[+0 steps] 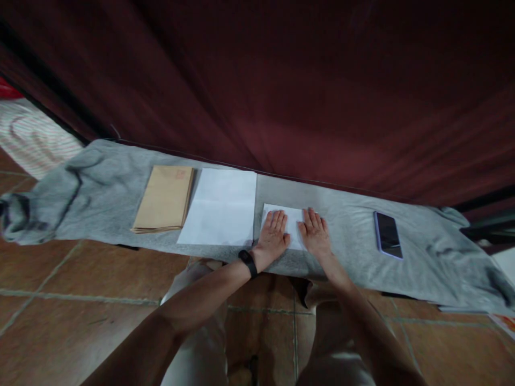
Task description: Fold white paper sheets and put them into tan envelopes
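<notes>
Small paper (295, 236); cloth (352, 230) beyond right edge

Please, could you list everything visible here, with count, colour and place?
cloth: one, grey, across the middle
envelopes: pile, count unclear, brown, left on cloth
large paper: count unclear, white, right of envelopes
small paper: one visible, white, centre
phone: one, dark, purple edge, right on cloth
curtain: one, dark red, behind cloth
striped fabric: one, whitish, left edge
unclear thing: one, red, upper left
floor tiles: several, brown, below cloth
cut-off thing: one, white, right edge
wristband: one, black, left wrist
trouser legs: two, pale, bottom
forearms: two, bare, below
left fingers: one hand, bare, flat on small paper's left
right fingers: one hand, bare, flat at its right
</notes>
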A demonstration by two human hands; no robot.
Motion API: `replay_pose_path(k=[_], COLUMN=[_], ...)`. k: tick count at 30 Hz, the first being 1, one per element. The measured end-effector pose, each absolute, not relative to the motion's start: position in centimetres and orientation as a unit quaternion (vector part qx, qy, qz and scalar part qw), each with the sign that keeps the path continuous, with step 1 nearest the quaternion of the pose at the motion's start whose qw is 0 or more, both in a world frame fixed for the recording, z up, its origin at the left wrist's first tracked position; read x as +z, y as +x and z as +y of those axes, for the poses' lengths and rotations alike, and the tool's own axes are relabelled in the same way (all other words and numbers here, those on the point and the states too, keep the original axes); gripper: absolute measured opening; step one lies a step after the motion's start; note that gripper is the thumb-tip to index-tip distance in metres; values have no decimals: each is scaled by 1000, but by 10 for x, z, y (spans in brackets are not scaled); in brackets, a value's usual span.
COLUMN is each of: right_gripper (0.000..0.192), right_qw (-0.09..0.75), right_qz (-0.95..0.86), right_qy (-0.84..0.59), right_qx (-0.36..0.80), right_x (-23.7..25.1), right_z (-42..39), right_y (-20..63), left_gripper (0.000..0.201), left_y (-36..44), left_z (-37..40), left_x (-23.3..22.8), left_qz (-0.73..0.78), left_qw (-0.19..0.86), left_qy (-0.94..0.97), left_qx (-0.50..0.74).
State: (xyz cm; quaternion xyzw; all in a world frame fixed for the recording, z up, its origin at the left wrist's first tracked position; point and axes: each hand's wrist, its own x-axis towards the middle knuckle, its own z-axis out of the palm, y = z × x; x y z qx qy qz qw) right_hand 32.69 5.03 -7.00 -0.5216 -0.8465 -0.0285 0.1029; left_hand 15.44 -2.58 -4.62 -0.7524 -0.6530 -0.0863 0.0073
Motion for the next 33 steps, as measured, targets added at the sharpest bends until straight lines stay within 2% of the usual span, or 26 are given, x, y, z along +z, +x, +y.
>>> replay_pose_path(k=[5, 12, 16, 19, 24, 33], right_gripper=[60, 61, 61, 59, 55, 55], right_qw=[100, 113, 162, 189, 135, 89], right_qz=[-846, -816, -816, -850, -896, -891], right_qy=[-524, -566, -553, -492, -420, -444], right_qx=[-12, -28, -46, -12, 48, 12], right_x=[-70, -74, -71, -68, -70, -68], right_z=[53, 62, 65, 63, 55, 57], right_y=[333, 351, 352, 338, 311, 314], left_gripper=[51, 52, 53, 54, 56, 57], left_y=[155, 157, 160, 163, 167, 168], left_z=[-25, -25, -24, -23, -22, -24], left_x=[-45, -44, -43, -42, -40, -42], left_qz=[-623, -637, -641, -643, -639, -645], left_qw=[4, -13, -19, -13, -7, -27], left_qy=[-776, -766, -763, -763, -769, -762], left_qx=[-98, -87, -75, -64, -19, -50])
